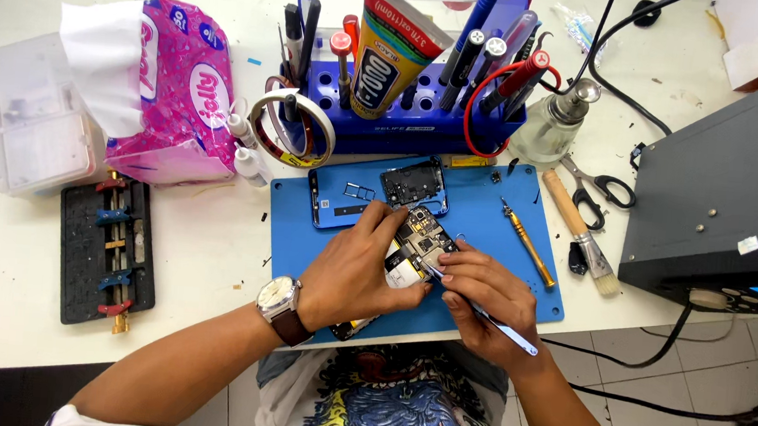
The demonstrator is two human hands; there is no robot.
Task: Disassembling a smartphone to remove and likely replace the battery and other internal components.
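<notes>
A: What's on the bench rn?

B: Opened phone [420,243] w/ its board showing, lying on the blue mat [496,213], near the mat's front edge. Left hand [358,273] rests on it, fingers curled over the phone's left side, pressing it down. Right hand [490,294] pinches thin metal tweezers [480,309] btw thumb & fingers, tip on the board just beside the left fingertips.

A: Any room around them?

B: Tight at the front. Mat's front edge sits right at the table edge; the phone's lower end reaches it under the left wrist. Right of the hands there's open mat up to a brass-handled screwdriver [528,245]. Behind the phone, a blue back cover [339,199] and a dark inner frame [414,184], both close. Past those, a blue tool rack [404,125] crowds the mat's back edge, tape roll [294,128] leaning at its left. Brush [579,230] & scissors [599,191] lie off the mat's right side, then a black box unit [723,195], well apart from the hands.

A: Left side?

B: Bare table btw mat and a black holding jig [106,250]; pink tissue pack [177,89] behind that.

A: Anything u can't see?

B: Most of the phone's lower half is under the left palm. Tweezer tip is too small to tell if it grips anything. Box unit is cut off at the right frame edge.
</notes>
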